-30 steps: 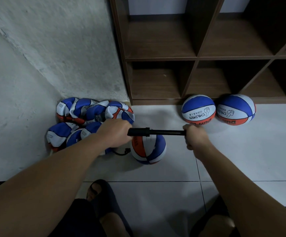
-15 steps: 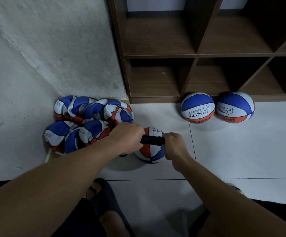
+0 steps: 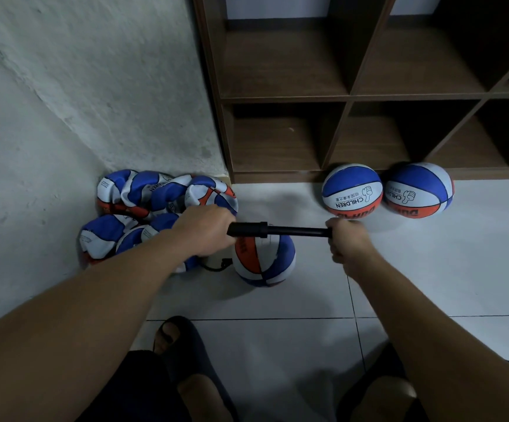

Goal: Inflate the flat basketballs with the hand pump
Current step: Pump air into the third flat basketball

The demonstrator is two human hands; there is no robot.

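Two hands share the hand pump [image 3: 277, 231], which lies level above the ball being filled [image 3: 264, 259]; the left hand [image 3: 203, 231] has its grip wrapped round the barrel end, and the right hand [image 3: 344, 239] has its grip curled round the handle, with the thin rod drawn well out between them; a short black hose [image 3: 215, 266] loops from under the left hand to the ball's left side, though the needle itself is too small to make out; the ball sits on the tiled floor [image 3: 429, 269] just in front of the person's foot, looking fairly round but, I judge, not yet as full as the two inflated balls [image 3: 352, 191] resting against the foot of the wooden shelf unit [image 3: 350, 95]; a heap of flat basketballs [image 3: 156, 199] waits in the corner by the wall, so most of the task remains; to pump well, the barrel should stay steady while the right hand drives the rod straight along its own line, full strokes in and out; any sideways lean risks bending the rod or tugging the hose loose from the valve.
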